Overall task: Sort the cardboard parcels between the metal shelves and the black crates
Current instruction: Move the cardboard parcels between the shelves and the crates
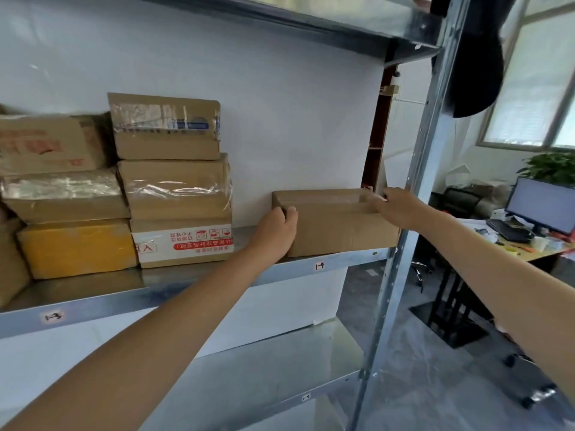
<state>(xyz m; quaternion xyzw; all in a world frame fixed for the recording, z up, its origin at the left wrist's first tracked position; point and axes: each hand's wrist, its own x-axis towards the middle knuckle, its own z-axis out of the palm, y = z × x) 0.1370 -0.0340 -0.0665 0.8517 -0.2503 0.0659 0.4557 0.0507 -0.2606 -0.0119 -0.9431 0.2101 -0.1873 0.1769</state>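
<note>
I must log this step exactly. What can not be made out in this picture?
Head view:
- Right hand: fingers blurred on the plain parcel; grip unclear.
- Shelf tag: too small to read.
- Leftmost parcel: cut off by the left edge.
- Red-printed parcel: lettering blurred.

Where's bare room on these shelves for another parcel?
The lower shelf is bare. On the middle shelf, only a narrow gap between the taped stack and the plain box the left hand grips. Its left end is crowded.

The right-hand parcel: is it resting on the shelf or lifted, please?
Resting: the parcel sits flat on the metal shelf, no gap beneath.
</note>
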